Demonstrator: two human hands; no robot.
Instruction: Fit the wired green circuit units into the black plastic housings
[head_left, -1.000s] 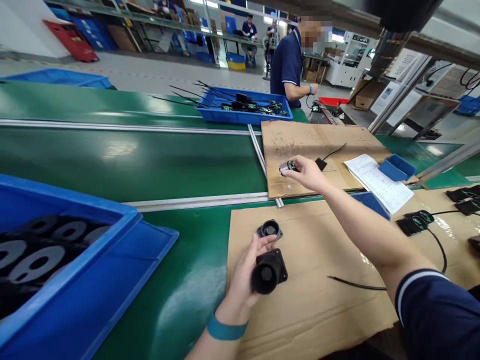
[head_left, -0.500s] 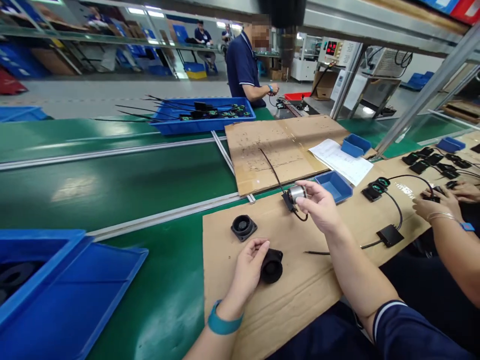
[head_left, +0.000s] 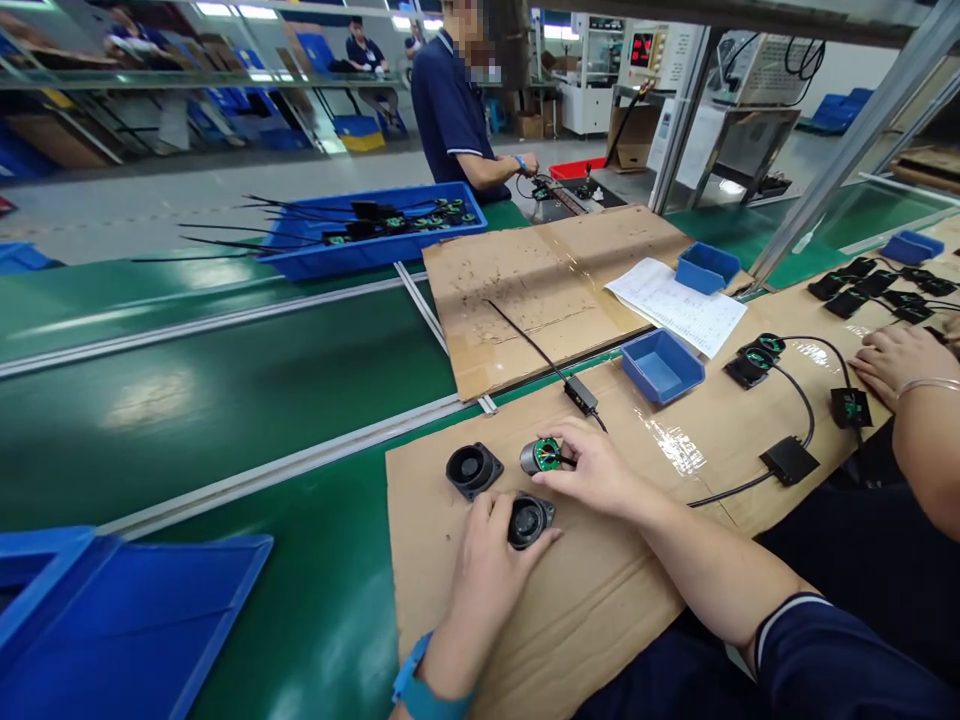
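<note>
Left hand (head_left: 491, 560) clamps the black housing (head_left: 529, 520) on the cardboard (head_left: 600, 600); right hand (head_left: 596, 468) pinches the motor (head_left: 541, 456) just above it: keep housing flat, motor square to bore.

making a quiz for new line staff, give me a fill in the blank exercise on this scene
1. The left hand holds a black housing on the ____ sheet.
2. The right hand holds a small motor with a ____ end.
3. A second black housing lies ____ by either hand.

Missing words: cardboard; green; untouched
</note>
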